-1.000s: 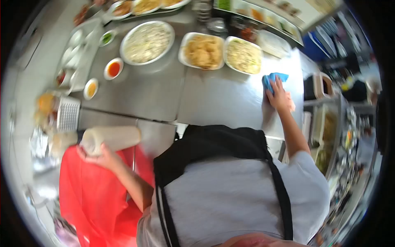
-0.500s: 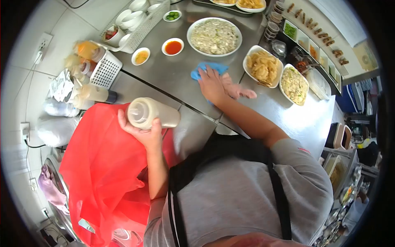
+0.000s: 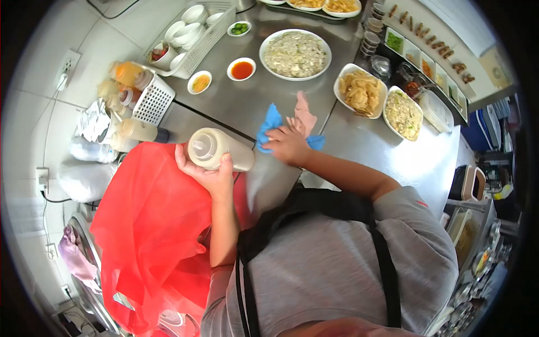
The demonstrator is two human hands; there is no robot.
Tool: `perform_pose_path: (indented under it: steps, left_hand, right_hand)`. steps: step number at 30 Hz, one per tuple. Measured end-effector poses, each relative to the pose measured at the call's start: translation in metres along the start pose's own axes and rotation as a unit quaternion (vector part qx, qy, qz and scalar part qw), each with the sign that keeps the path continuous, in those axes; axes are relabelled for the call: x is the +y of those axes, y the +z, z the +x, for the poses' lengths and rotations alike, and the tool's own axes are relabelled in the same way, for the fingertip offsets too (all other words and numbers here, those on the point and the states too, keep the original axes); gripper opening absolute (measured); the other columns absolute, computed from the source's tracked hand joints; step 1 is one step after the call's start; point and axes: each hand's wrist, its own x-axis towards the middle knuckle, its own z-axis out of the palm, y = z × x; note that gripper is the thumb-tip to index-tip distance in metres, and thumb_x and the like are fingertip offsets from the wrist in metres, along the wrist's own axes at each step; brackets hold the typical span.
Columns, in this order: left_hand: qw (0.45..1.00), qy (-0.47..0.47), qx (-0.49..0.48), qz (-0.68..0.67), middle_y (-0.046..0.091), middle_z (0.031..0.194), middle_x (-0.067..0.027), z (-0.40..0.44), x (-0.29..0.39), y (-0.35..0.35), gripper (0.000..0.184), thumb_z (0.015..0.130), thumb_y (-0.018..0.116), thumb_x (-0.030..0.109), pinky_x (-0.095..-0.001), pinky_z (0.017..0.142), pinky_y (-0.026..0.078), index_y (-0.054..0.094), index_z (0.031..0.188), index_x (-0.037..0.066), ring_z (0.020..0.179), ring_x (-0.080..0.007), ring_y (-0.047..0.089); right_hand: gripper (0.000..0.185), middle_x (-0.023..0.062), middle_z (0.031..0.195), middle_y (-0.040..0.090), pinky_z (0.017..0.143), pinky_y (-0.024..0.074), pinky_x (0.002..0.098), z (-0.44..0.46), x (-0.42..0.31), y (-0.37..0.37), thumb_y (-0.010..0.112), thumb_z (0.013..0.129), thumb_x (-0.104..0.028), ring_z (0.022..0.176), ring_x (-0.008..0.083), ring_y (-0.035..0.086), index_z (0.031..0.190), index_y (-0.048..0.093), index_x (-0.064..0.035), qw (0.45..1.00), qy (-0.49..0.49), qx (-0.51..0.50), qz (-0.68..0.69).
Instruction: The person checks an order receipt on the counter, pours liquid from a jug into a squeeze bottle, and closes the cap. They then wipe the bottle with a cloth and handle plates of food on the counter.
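My left hand (image 3: 212, 178) is wrapped round a squeeze bottle (image 3: 231, 151) of pale sauce, tilted with its clear nozzle cap toward me. Under my right hand (image 3: 287, 146) are a blue cloth (image 3: 270, 122) and a pink cloth (image 3: 305, 115), bunched on the steel counter (image 3: 224, 106) near its front edge. The fingers of that hand are curled over the cloths. Beyond it stand a big white bowl of whitish soup (image 3: 296, 54), a small bowl of red sauce (image 3: 242, 69) and a small bowl of yellow sauce (image 3: 200, 83).
Right of my hand are a bowl of fried pieces (image 3: 359, 91) and a dish of fried rice (image 3: 402, 114). A red plastic bag (image 3: 151, 224) hangs at my left. Behind it are a white basket of bottles (image 3: 154, 100) and a rack of bowls (image 3: 196, 48).
My right hand has drawn the cloths toward me, nearer the counter's front edge, and they are now more bunched. The bottle stays in my left hand, shifted slightly right.
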Motion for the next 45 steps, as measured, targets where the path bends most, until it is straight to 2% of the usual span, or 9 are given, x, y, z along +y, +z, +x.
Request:
perform_pose_path:
  steps: [5, 11, 14, 22, 27, 31, 35, 38, 45]
  left_hand:
    - [0.997, 0.014, -0.059, -0.042, 0.031, 0.116, -0.0133, -0.014, 0.009, 0.04, 0.086, 0.058, 0.065, 0.005, -0.0336, 0.092, 0.031, 0.013, 0.126, 0.003, 0.107, -0.0224, 0.037]
    - [0.965, -0.025, -0.175, -0.192, 0.034, 0.116, -0.0128, -0.068, 0.046, 0.125, 0.086, 0.059, 0.065, 0.0, -0.0329, 0.092, 0.031, 0.012, 0.126, 0.004, 0.106, -0.0207, 0.038]
    - [0.942, -0.006, -0.24, -0.237, 0.034, 0.116, -0.0134, -0.101, 0.059, 0.166, 0.087, 0.061, 0.068, 0.005, -0.0336, 0.092, 0.03, 0.01, 0.126, 0.005, 0.107, -0.0212, 0.038]
    - [0.923, 0.019, -0.293, -0.249, 0.028, 0.12, -0.0167, -0.177, 0.101, 0.233, 0.088, 0.067, 0.068, 0.015, -0.0358, 0.095, 0.025, 0.005, 0.127, 0.002, 0.112, -0.0241, 0.032]
    - [0.893, -0.082, -0.355, -0.264, 0.03, 0.119, -0.0176, -0.233, 0.103, 0.251, 0.091, 0.064, 0.071, 0.018, -0.0395, 0.095, 0.023, 0.008, 0.127, 0.0, 0.111, -0.0282, 0.032]
    - [0.916, 0.022, -0.401, -0.021, 0.034, 0.114, -0.0188, -0.249, 0.1, 0.259, 0.09, 0.056, 0.075, 0.022, -0.0428, 0.092, 0.025, 0.02, 0.124, -0.001, 0.107, -0.0324, 0.033]
    - [0.92, 0.056, -0.388, 0.011, 0.035, 0.111, -0.0181, -0.255, 0.117, 0.272, 0.081, 0.055, 0.075, 0.021, -0.0423, 0.09, 0.028, 0.029, 0.117, 0.0, 0.103, -0.0318, 0.036]
    - [0.926, 0.028, -0.377, 0.006, 0.035, 0.11, -0.0186, -0.258, 0.126, 0.274, 0.08, 0.055, 0.075, 0.022, -0.0425, 0.09, 0.028, 0.03, 0.116, -0.001, 0.103, -0.0316, 0.036]
    - [0.919, 0.016, -0.391, -0.058, 0.032, 0.114, -0.0188, -0.261, 0.101, 0.267, 0.089, 0.057, 0.074, 0.031, -0.0401, 0.09, 0.029, 0.022, 0.121, -0.002, 0.105, -0.0317, 0.033]
  right_hand:
    - [0.033, 0.0028, 0.107, 0.05, 0.085, 0.0347, 0.0425, -0.097, 0.008, -0.05, 0.065, 0.062, -0.016, 0.1, 0.0237, 0.044, 0.094, 0.059, -0.0191, 0.996, 0.075, 0.039, 0.032]
    - [0.033, 0.0074, 0.104, 0.05, 0.084, 0.0336, 0.0405, -0.203, 0.026, -0.11, 0.063, 0.061, -0.011, 0.1, 0.0271, 0.043, 0.093, 0.059, -0.0173, 0.953, 0.257, 0.131, -0.095]
    - [0.031, 0.0101, 0.103, 0.051, 0.084, 0.0348, 0.0409, -0.259, 0.043, -0.142, 0.063, 0.06, -0.009, 0.098, 0.0296, 0.045, 0.091, 0.059, -0.0149, 0.92, 0.301, 0.15, -0.203]
    - [0.022, 0.0172, 0.108, 0.052, 0.085, 0.0376, 0.0353, -0.367, 0.086, -0.209, 0.059, 0.069, -0.009, 0.103, 0.0304, 0.047, 0.091, 0.058, -0.0069, 0.846, 0.446, 0.265, -0.125]
    - [0.025, 0.0108, 0.092, 0.053, 0.078, 0.0385, 0.0267, -0.35, 0.068, -0.256, 0.054, 0.074, -0.006, 0.088, 0.0186, 0.05, 0.099, 0.056, -0.0045, 0.807, 0.404, 0.389, 0.186]
    - [0.038, 0.0081, 0.091, 0.047, 0.076, 0.038, 0.0265, -0.313, 0.034, -0.289, 0.055, 0.069, -0.001, 0.084, 0.0176, 0.047, 0.107, 0.053, -0.0065, 0.823, 0.254, 0.427, 0.275]
    - [0.039, 0.0105, 0.086, 0.047, 0.077, 0.0388, 0.0319, -0.297, 0.023, -0.273, 0.06, 0.062, -0.002, 0.082, 0.0256, 0.049, 0.099, 0.059, -0.0138, 0.923, 0.161, 0.345, 0.051]
    - [0.032, 0.0141, 0.089, 0.048, 0.065, 0.044, 0.0304, -0.309, 0.021, -0.266, 0.064, 0.06, -0.002, 0.073, 0.026, 0.052, 0.091, 0.062, -0.0123, 0.936, 0.199, 0.286, -0.051]
    - [0.031, 0.014, 0.097, 0.05, 0.071, 0.0441, 0.036, -0.367, 0.084, -0.26, 0.063, 0.062, -0.011, 0.084, 0.0288, 0.052, 0.092, 0.061, -0.0155, 0.862, 0.394, 0.304, -0.099]
